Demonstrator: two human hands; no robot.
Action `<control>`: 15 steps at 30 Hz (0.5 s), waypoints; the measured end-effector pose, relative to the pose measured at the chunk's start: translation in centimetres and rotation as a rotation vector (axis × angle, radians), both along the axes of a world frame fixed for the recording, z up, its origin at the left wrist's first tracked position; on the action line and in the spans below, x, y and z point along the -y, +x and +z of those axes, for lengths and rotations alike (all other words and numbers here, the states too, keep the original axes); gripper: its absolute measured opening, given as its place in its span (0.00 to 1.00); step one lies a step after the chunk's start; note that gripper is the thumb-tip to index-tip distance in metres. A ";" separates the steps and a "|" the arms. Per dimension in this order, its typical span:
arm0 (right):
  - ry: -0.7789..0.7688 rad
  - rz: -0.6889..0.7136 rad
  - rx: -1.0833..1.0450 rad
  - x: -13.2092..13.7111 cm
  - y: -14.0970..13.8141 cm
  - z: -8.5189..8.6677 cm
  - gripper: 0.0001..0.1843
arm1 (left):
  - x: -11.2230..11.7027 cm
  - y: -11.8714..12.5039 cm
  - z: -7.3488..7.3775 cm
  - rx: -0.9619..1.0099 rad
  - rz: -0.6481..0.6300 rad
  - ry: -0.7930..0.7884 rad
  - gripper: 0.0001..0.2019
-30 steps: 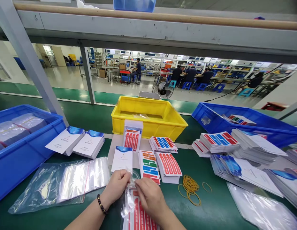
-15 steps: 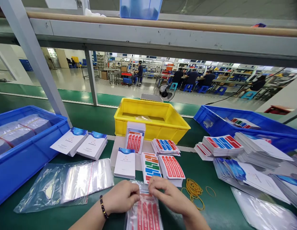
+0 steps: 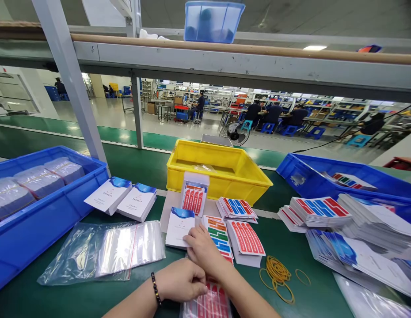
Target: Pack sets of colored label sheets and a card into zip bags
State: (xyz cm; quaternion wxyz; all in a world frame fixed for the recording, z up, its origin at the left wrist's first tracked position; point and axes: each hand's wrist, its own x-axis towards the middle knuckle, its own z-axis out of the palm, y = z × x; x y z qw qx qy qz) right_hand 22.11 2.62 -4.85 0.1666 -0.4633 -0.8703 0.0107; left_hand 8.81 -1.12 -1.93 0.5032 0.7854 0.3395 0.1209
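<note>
My left hand (image 3: 184, 280), with a dark beaded bracelet at its wrist, is closed at the top of a clear plastic bag (image 3: 208, 304). Red-and-white sticker sheets show through the bag. My right hand (image 3: 203, 249) crosses in front of it, fingers stretched to the lower right edge of a stack of white booklets (image 3: 179, 226) with blue tops. Its fingertips touch the stack; whether a booklet is gripped is not visible. Right of that hand lie multicoloured sticker sheets (image 3: 219, 236) and red sticker sheets (image 3: 247, 238). Behind the booklets, more red stickers (image 3: 194, 198) stand in a white holder.
A yellow bin (image 3: 222, 179) stands at the back, between a left blue bin (image 3: 53, 207) and a right blue bin (image 3: 325, 174). Clear bags (image 3: 132, 247) lie left, rubber bands (image 3: 276, 271) right. Stacked printed sheets (image 3: 320, 212) sit farther right. A metal post (image 3: 71, 84) rises at left.
My right hand has left the bag's top and moved up and left to the white booklets. My left hand stays at the bag. The camera view has shifted slightly.
</note>
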 end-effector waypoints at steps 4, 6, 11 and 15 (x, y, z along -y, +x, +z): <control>0.146 -0.018 -0.242 0.6 3.1 1.5 0.14 | -0.2 0.7 -0.8 0.185 0.154 -0.215 0.16; 0.172 -0.045 -0.345 1.6 4.8 2.7 0.15 | -0.4 1.1 -1.4 0.365 0.299 -0.514 0.31; -0.163 0.135 -0.367 5.0 7.8 6.1 0.12 | -1.0 1.4 -2.1 0.641 0.389 -1.013 0.33; -0.179 0.002 -0.415 5.4 9.5 6.1 0.13 | -0.7 1.2 -1.4 0.708 0.522 -1.024 0.12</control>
